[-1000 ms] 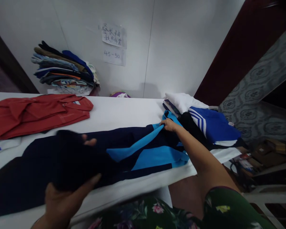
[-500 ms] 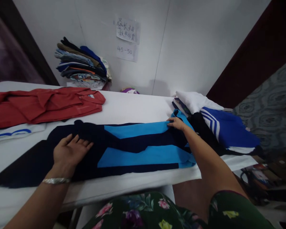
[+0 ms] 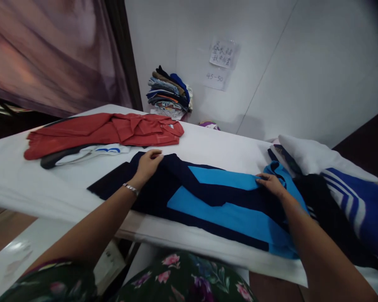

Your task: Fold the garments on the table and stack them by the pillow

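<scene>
A navy-and-bright-blue top [image 3: 208, 197] lies lengthwise along the white-covered table, its blue collar end [image 3: 279, 167] to the right and its dark end to the left. At the far edge of its dark left part, my left hand [image 3: 147, 167] has its fingers bent over and closed on the navy cloth; a silvery bracelet is on that wrist. My right hand [image 3: 269, 183] pinches the upper blue panel close to the collar. Folds of cloth hide part of the top beneath my right forearm.
Red clothing [image 3: 113, 132] lies at the back left, over a white and dark garment [image 3: 91, 154]. Folded clothes are stacked [image 3: 168, 92] by the wall. To the right are a black garment [image 3: 324, 209], a blue striped one [image 3: 359, 209] and a white one [image 3: 315, 155]. Paper signs [image 3: 222, 63] hang on the wall.
My view has turned left. My left hand, earlier palm up and open above the navy cloth, has turned over and moved to the top's far edge. My right hand keeps its pinch near the collar.
</scene>
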`<state>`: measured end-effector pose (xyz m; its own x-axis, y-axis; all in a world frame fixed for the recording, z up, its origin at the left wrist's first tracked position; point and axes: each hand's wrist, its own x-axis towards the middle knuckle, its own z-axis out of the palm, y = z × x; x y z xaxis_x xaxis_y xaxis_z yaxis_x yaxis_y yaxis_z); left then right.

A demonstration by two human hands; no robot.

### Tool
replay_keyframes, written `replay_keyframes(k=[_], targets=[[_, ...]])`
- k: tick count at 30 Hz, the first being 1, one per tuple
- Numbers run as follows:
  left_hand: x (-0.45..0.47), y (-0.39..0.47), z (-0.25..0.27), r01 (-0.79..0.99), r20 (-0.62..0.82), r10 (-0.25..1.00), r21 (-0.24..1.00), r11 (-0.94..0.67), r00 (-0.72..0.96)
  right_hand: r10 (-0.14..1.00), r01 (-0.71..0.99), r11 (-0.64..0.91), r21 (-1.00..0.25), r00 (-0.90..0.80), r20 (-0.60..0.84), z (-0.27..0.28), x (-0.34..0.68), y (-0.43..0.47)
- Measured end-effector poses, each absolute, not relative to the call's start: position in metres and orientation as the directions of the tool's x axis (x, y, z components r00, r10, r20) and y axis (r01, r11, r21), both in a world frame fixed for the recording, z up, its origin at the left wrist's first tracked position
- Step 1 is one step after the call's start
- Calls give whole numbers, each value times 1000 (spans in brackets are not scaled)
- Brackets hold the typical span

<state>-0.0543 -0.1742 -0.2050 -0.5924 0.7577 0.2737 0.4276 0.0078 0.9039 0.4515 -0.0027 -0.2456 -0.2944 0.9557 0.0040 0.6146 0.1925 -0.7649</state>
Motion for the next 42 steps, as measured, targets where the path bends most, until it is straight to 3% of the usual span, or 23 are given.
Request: replay_keyframes(k=[3, 6, 9, 11, 17, 19, 21, 25, 28, 31, 34, 38, 42], targets=[[-48, -160, -209, 819, 365, 920, 566, -97, -143, 960, 636, 209, -743, -280, 30, -253, 452, -3], [-42, -143, -211, 943, 200, 965, 252, -218, 170, 962, 674, 229, -703, -268, 56, -257, 451, -5], [-38, -130, -210, 945, 43, 947, 57, -321, 319, 964, 697, 231, -679, -257, 64, -259, 449, -7], [-38, -127, -205, 926, 27, 926, -37, -375, 376, 967, 701, 229, -675, -245, 74, -259, 449, -9], [-49, -162, -178, 891, 303, 843, -247, -382, 445, 969, 705, 243, -667, -207, 135, -263, 449, -9], [-56, -188, -177, 909, 367, 838, -260, -325, 405, 969, 703, 246, -668, -201, 146, -266, 450, -8], [-63, -216, -181, 916, 285, 876, -225, -332, 388, 968, 700, 248, -669, -199, 151, -268, 451, -6], [-77, -249, -185, 954, 21, 955, 44, -296, 295, 970, 696, 238, -677, -199, 137, -272, 454, 0], [-85, -242, -180, 979, 95, 993, 184, -86, 69, 969, 699, 242, -673, -205, 135, -275, 455, 3], [-92, -217, -184, 974, 147, 977, 185, 129, -157, 963, 710, 267, -651, -217, 158, -276, 455, 2], [-95, -194, -200, 949, 20, 959, 151, 275, -281, 950, 726, 311, -613, -243, 194, -271, 453, -3], [-94, -179, -205, 960, -34, 969, 132, 248, -245, 956, 784, 294, -547, -246, 161, -257, 446, -12], [-100, -176, -184, 954, 125, 949, 116, 276, -290, 968, 831, 252, -495, -220, 123, -243, 434, -17]])
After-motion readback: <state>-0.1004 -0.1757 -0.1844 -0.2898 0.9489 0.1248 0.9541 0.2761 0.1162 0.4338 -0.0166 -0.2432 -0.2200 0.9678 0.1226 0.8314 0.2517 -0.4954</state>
